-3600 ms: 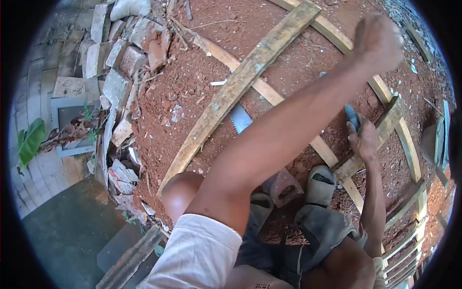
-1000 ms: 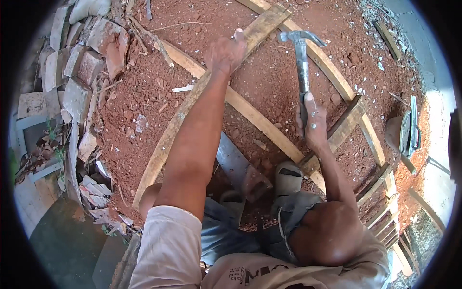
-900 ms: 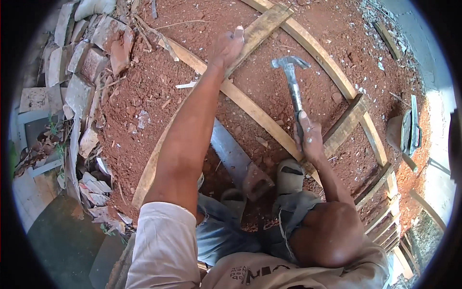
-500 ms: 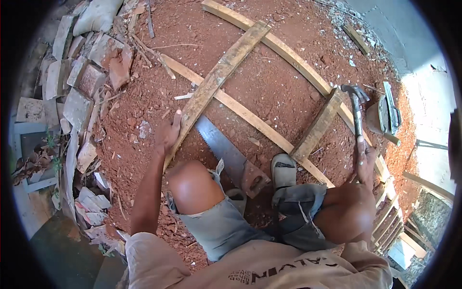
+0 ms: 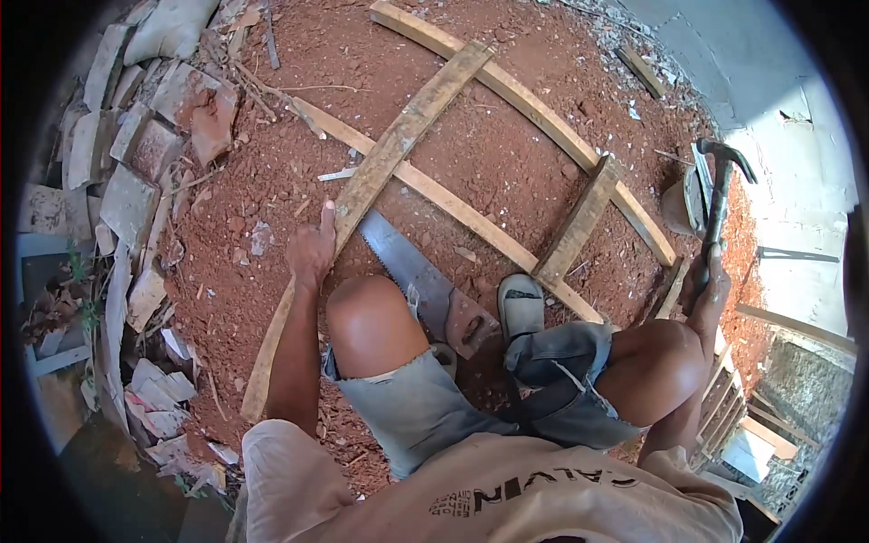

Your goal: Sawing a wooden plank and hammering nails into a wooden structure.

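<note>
My left hand is closed on the edge of a long, weathered wooden board, its thumb pointing up along it. That board lies crosswise over a thick wooden beam and a thinner strip. In my right hand is a claw hammer, raised at the right, its head apart from the wood. A short wooden piece bridges beam and strip to the left of the hammer. Between my knees and the board rests a handsaw, with its blade tip beside the board.
Stacked bricks and rubble line the left side. A dark bucket stands on the red soil near the pale wall at right. Slatted wood lies behind my right arm. My sandalled foot is close to the short piece.
The hammer has swung up and right, away from the end of the short wooden piece. My left hand stays on the board. The whole view has shifted slightly.
</note>
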`<state>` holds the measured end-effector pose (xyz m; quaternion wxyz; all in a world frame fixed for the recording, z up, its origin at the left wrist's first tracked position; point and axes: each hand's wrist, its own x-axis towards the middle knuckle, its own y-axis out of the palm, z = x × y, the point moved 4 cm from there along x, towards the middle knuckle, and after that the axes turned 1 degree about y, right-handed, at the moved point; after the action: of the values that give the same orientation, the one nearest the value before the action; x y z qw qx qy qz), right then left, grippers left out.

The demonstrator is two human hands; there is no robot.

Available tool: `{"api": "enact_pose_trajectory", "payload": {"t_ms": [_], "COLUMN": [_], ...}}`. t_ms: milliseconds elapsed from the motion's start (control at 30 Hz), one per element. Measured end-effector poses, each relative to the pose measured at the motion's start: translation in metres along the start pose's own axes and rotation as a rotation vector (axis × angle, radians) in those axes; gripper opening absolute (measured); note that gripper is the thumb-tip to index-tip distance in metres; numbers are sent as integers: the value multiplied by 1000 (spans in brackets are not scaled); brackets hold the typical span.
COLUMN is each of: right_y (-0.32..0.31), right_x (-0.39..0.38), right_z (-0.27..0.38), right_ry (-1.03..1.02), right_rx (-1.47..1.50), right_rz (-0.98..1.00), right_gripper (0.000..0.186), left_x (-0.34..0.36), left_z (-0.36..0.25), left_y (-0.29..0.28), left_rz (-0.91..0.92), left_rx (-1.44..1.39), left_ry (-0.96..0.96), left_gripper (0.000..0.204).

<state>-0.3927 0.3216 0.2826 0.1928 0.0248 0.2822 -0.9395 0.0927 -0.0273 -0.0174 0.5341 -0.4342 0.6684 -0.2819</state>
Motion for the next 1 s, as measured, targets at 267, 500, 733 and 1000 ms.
{"api": "enact_pose_trajectory", "payload": {"t_ms": [267, 500, 733, 1000], "right_y": [6, 35, 51, 122], "right_x": [-1, -22, 4, 37], "right_z": [-7, 6, 10, 5], "right_ry": [61, 123, 90, 131], "right_rx": [-14, -57, 52, 176], "right_rz": [17, 152, 110, 382], "right_gripper": [55, 57, 59, 62], "left_x": [-3, 5, 2, 51], "left_z": [-7, -6, -50, -243], "left_y": [3, 8, -19, -17], "left_rz": [54, -48, -139, -260], "left_rx": [-56, -57, -158, -107], "left_ry": [-86, 15, 194, 781], "left_gripper": [98, 96, 65, 57]}}
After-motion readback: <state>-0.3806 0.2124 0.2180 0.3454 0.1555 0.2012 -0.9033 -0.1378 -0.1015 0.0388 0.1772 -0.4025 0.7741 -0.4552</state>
